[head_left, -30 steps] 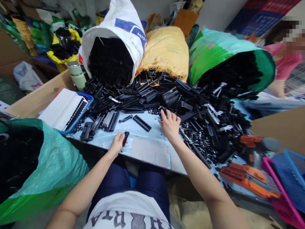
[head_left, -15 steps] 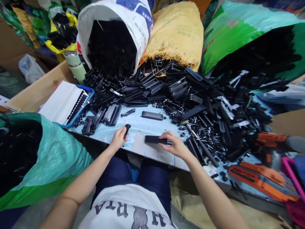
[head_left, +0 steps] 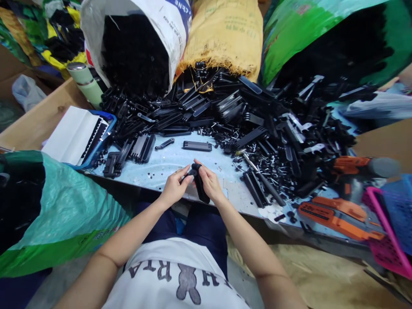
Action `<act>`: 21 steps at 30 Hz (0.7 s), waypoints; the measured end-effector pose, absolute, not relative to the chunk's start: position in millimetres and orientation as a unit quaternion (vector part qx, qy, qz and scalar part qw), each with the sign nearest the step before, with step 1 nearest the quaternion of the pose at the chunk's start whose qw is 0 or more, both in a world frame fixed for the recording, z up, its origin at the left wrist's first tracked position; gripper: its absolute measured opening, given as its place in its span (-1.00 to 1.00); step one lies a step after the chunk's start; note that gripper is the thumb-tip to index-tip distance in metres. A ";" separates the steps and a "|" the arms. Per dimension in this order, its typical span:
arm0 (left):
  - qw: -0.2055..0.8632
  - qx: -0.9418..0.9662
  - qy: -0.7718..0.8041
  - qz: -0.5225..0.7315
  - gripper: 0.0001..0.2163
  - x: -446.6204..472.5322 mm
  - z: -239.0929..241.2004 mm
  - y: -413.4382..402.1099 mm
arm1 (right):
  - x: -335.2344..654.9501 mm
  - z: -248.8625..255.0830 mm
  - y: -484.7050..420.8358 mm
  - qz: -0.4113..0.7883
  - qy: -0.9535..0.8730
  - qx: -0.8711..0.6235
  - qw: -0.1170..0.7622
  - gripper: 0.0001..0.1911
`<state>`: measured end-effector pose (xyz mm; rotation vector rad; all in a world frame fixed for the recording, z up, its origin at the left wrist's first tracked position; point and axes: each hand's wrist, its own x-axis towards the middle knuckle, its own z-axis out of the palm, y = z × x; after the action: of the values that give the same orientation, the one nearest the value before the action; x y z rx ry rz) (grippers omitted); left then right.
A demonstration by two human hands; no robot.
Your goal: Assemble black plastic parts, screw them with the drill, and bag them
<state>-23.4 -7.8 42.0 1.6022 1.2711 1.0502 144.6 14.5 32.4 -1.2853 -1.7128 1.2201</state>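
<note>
My right hand (head_left: 210, 183) is closed around a long black slotted plastic bar (head_left: 201, 189), tilted up at the near edge of the table. My left hand (head_left: 175, 185) meets it at the bar's top end, pinching a small black lever-like part (head_left: 191, 171) that its fingers mostly cover. Whether the two parts touch or are joined I cannot tell. Beyond the hands, a similar grey-black bar (head_left: 197, 146) lies flat on the light blue table (head_left: 161, 167). To its left is a small black lever (head_left: 165, 143), beside a row of stacked bars (head_left: 143, 149).
Heaped black parts (head_left: 225, 103) spill from a white sack (head_left: 92, 25), a yellow sack (head_left: 225, 34) and a green sack (head_left: 299, 30). At right are loose screws, a screwdriver (head_left: 251, 163) and an orange power tool (head_left: 337, 216). A blue tray (head_left: 112, 124) stands left.
My right hand has lifted the black bar off the table and tilted it up. My left hand has moved right with the lever part to the bar's end. The view has shifted slightly.
</note>
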 end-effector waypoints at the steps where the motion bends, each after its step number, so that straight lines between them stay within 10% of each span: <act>1: 0.389 0.653 0.502 0.413 -0.66 -21.4 44.4 -8.3 | 146.0 33.7 14.8 0.479 -0.652 -0.474 0.346 -0.43; 16: 0.232 0.653 0.507 0.512 -0.64 -4.0 41.2 -11.1 | 119.6 45.3 2.9 0.330 -0.722 -0.440 0.419 -0.49; 21: 0.260 0.594 0.602 0.466 -0.61 -4.9 18.1 -7.6 | 114.4 37.6 15.9 0.290 -0.768 -0.495 0.284 -0.48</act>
<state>-4.9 -7.6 18.1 1.6094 1.6292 1.2615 114.4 15.9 37.6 -1.3245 -2.0557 0.7755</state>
